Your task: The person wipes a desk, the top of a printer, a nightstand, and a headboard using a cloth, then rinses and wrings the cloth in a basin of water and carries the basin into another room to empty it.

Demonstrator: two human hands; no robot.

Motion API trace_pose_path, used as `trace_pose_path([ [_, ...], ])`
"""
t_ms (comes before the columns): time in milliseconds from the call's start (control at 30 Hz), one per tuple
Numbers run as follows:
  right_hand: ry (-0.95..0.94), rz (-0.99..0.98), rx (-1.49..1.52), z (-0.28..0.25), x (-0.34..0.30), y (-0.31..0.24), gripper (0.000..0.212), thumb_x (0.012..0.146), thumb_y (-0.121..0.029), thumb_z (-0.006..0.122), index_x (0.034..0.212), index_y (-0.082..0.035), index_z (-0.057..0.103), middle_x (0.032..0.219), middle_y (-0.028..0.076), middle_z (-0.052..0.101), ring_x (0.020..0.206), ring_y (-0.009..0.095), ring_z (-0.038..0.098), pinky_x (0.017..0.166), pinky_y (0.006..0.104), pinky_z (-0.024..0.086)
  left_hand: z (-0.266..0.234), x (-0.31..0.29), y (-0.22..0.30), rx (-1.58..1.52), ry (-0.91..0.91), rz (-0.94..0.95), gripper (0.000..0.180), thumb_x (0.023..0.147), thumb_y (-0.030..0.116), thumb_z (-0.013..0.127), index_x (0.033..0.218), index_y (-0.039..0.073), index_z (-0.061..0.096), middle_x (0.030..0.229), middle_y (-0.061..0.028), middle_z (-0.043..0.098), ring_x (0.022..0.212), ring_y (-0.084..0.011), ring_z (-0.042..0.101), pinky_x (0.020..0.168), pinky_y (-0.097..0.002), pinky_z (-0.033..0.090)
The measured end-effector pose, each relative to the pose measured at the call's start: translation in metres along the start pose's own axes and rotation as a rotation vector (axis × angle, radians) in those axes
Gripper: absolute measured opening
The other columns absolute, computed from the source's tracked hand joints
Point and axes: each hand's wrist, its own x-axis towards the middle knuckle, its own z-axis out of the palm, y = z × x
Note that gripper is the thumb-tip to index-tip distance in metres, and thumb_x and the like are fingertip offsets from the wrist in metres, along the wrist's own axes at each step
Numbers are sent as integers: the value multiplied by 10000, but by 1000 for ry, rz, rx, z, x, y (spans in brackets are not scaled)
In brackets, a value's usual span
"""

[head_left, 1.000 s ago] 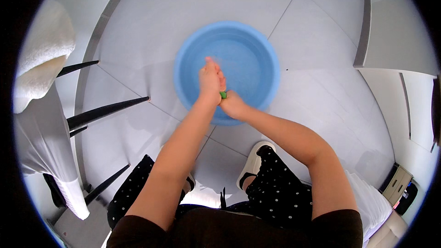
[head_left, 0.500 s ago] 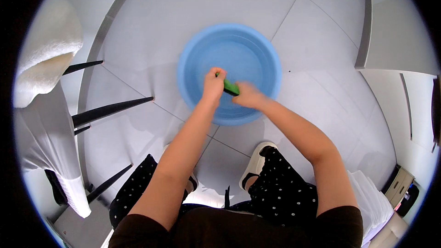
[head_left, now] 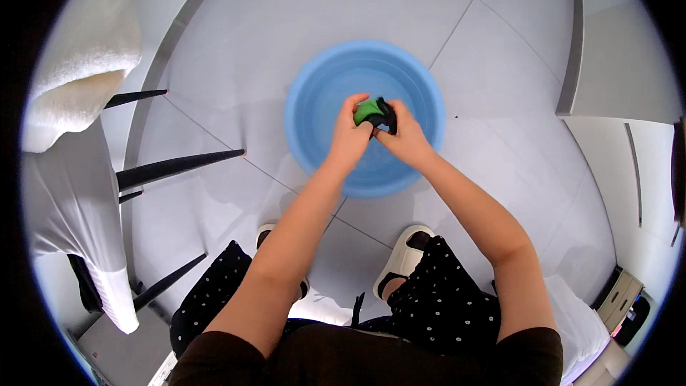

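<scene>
**Op:** I'm looking down from the head view. Both hands are meeting over the blue basin (head_left: 314, 111). The left hand (head_left: 348, 137) and right hand (head_left: 404, 137) are each clenching one end of a small green and black cloth (head_left: 373, 111), fingers curled tight around it, knuckles nearly touching.

**Log:** Where is the cloth sitting relative to the basin?

**Op:** It's hanging above the basin's middle, held up off the bottom, pinched between the two fists. I'm judging it soft and limp, light even if soaked; it's bunching into a wad rather than keeping any shape. If wet, it's likely slippery, so a full-fist hold at each end looks like the right grip, not fingertips.

**Log:** Contents of the basin?

**Op:** I'm seeing a smooth blue inside with a paler sheen low down. That may be shallow water, but I cannot tell for certain. No other item is showing in it.

**Log:** Surroundings?

**Op:** The basin is resting on grey floor tiles (head_left: 236, 36), just ahead of two pale slippers (head_left: 401, 251). White fabric (head_left: 68, 193) is draping over a dark-legged stand at my left, well apart from the basin.
</scene>
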Motion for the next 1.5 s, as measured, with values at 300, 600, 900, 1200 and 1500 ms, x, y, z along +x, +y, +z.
trace_pose_path([
  [300, -374, 328, 575, 3, -12, -30, 538, 761, -104, 687, 1225, -21, 429, 1142, 77, 537, 1002, 171, 551, 843, 330, 475, 15, -13, -18, 250, -19, 169, 663, 763, 77, 472, 1399, -32, 320, 1276, -202, 352, 1117, -324, 438, 987, -375, 359],
  [600, -481, 589, 706, -16, -4, -11, 192, 729, -76, 675, 867, -95, 543, 738, -1, 532, 540, 73, 413, 447, 234, 275, -10, -17, -7, 554, -347, 227, 858, 775, 139, 538, 1469, -25, 60, 1488, -286, 163, 1377, -405, 198, 1108, -411, 224],
  [900, -715, 296, 35, -4, -12, -2, 136, 640, -124, 708, 729, -72, 619, 640, 25, 573, 517, 156, 462, 470, 309, 344, -2, -43, -3, 1128, -371, 510, 587, 634, -22, 674, 1171, 1, 438, 1099, -202, 505, 934, -358, 591, 748, -411, 510],
  [1200, -478, 88, -748, 12, -15, -43, 159, 712, -152, 639, 821, -37, 640, 815, 147, 685, 806, 311, 668, 643, 426, 533, -10, -34, -14, 1290, -96, 419, 151, 658, 89, 657, 772, 54, 565, 719, -154, 635, 678, -323, 644, 553, -409, 507],
  [1500, -286, -72, -769, 18, -16, -48, 191, 727, -95, 629, 911, -49, 610, 727, 164, 655, 707, 325, 664, 571, 425, 519, -36, -4, -22, 982, -487, -51, 137, 621, 98, 711, 712, 16, 650, 726, -181, 663, 681, -291, 647, 617, -391, 495],
])
